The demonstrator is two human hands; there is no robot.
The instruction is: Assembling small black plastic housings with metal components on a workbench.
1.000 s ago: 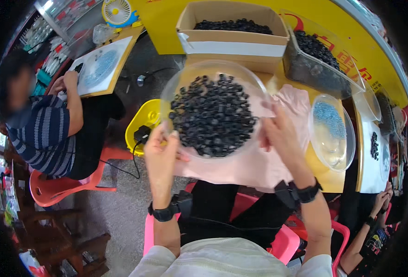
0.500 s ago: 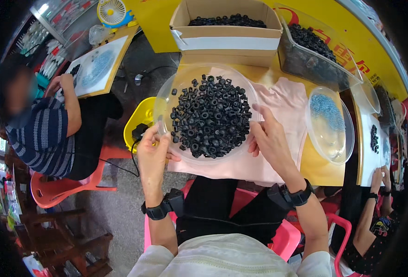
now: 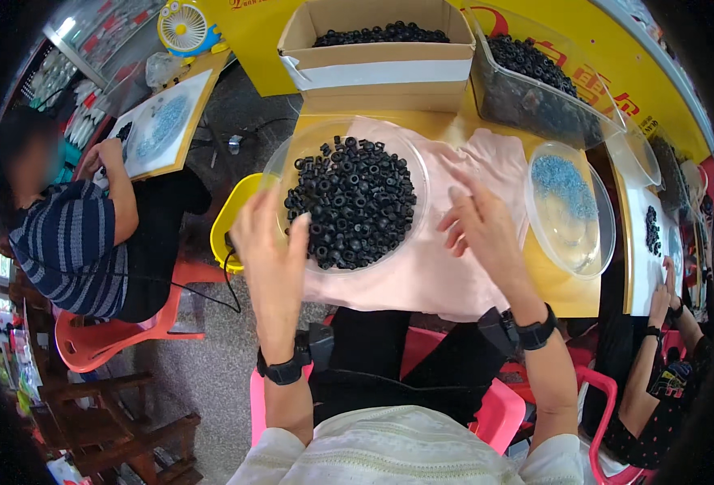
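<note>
A clear round plastic tray [image 3: 418,218] rests on a pink cloth [image 3: 462,283], heaped with small black ring-shaped parts [image 3: 353,202]. Over the tray's left rim, my left hand [image 3: 272,255] is slightly blurred, with thumb and fingers apart and nothing seen in it. To the right of the tray, my right hand [image 3: 486,230] hovers above the cloth, fingers loosely spread and holding nothing. A gap separates it from the rim.
Behind the tray stand a cardboard box [image 3: 381,73] and a clear bin [image 3: 527,105], both holding black parts. A clear round dish [image 3: 563,242] with small blue pieces lies right. A yellow bin [image 3: 232,214] is at left. Co-workers [image 3: 74,234] sit on both sides.
Both hands have let go of the tray's rim and moved apart from their grip. The tray looks smaller and lower, flat on the cloth. The whole view has shifted slightly.
</note>
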